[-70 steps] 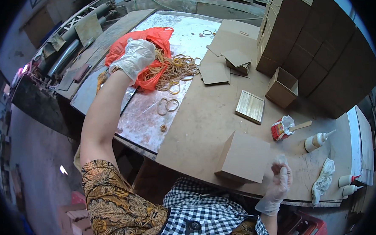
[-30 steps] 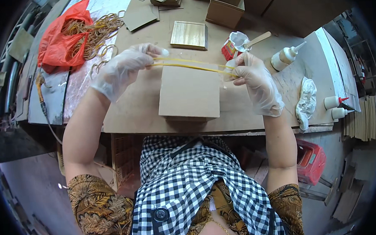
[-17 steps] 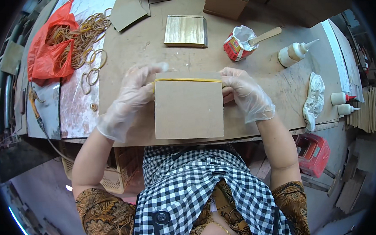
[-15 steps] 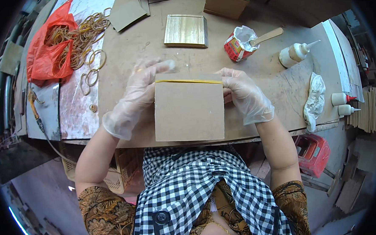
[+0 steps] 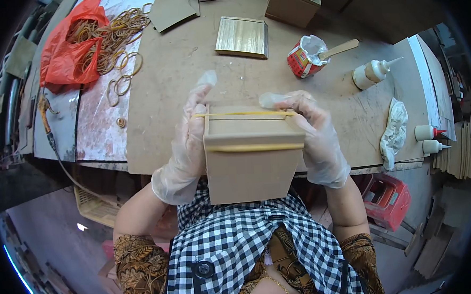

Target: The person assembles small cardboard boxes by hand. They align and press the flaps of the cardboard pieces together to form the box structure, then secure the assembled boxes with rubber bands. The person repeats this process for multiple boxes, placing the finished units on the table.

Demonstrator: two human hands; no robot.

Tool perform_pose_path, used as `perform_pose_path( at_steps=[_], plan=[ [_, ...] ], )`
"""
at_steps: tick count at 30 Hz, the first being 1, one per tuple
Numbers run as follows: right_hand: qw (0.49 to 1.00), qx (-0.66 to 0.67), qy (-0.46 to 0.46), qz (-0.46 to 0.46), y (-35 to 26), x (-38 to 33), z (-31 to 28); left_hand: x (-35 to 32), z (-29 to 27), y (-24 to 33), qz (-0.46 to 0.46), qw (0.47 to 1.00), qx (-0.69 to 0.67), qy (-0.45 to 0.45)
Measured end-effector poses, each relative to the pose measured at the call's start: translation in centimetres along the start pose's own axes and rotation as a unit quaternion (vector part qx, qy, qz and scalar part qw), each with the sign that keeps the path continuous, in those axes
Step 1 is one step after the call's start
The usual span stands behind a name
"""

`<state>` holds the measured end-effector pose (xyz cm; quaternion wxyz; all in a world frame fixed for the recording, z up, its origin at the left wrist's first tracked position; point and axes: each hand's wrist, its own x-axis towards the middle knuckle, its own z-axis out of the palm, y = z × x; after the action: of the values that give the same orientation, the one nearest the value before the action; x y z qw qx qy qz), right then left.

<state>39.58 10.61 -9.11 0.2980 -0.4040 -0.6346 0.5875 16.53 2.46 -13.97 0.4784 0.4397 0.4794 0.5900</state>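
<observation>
A brown board box (image 5: 252, 175) is tilted toward me at the table's near edge, between my two gloved hands. A yellow rubber band (image 5: 254, 147) runs across its near face close to the top edge. Over the box's upper side the band's other stretch (image 5: 244, 113) is pulled taut from hand to hand. My left hand (image 5: 189, 141) presses along the left side, fingers pointing up and away, the band at its fingers. On the right side my right hand (image 5: 320, 134) grips the box with bent fingers, the band's end beside them.
Loose rubber bands (image 5: 123, 28) spill from a red plastic bag (image 5: 63, 60). A wooden block (image 5: 241, 37) lies at the back, near an open box (image 5: 294, 5). To the right are a glue tub (image 5: 301, 61) with a stick, a glue bottle (image 5: 367, 75) and a crumpled white cloth (image 5: 394, 130).
The box has come nearer to me and tilted, so its upper side now shows. My hands have moved with it, and a stretch of the band is now drawn up between them.
</observation>
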Motion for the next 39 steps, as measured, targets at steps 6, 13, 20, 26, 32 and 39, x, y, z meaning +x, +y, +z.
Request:
perform_pose_path(
  at_steps=[6,13,20,26,32,39],
  plan=[
    [0.966,-0.126,-0.048,-0.218,-1.5,0.0,-0.2,1.6,0.4,1.2,0.171,0.981,-0.016,-0.085],
    [0.978,0.142,-0.013,-0.153,0.4,1.5,1.8,0.8,-0.6,-0.2,0.126,0.990,-0.053,-0.036],
    [0.961,0.239,0.121,-0.070,1.9,3.9,2.7,1.8,0.6,1.8,0.037,0.980,-0.194,0.029],
    [0.943,0.261,0.202,-0.026,1.8,5.0,3.8,2.6,0.6,2.4,-0.014,0.963,-0.263,0.055],
    [0.925,0.309,0.221,-0.002,1.7,3.6,4.5,3.3,-0.1,2.4,-0.065,0.973,-0.211,0.071],
    [0.897,0.369,0.233,-0.067,2.9,4.5,5.4,3.0,0.4,-1.0,0.036,0.982,-0.106,0.154]
  ],
)
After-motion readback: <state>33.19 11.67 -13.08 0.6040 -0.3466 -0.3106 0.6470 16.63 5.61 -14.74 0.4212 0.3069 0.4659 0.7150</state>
